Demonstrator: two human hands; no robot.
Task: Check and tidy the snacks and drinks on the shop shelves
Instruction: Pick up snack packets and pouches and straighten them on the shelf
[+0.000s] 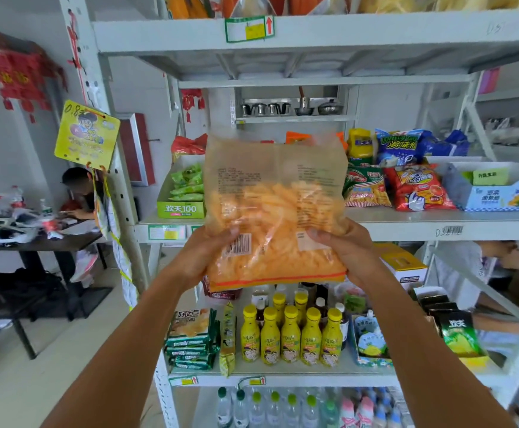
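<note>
Item: bag (275, 211), clear, of orange snacks, back label and barcode facing near. Held upright in the air in front of the middle shelf (406, 223).
Left hand (202, 254): grips the lower left edge, thumb pressed on the near face, fingers hidden behind.
Right hand (347, 251): grips the lower right edge likewise.
Behind, on the shelf: green box (181, 208) at left, red packet (419, 188) at right.
Below: yellow bottles (290, 338), upright in rows.
</note>
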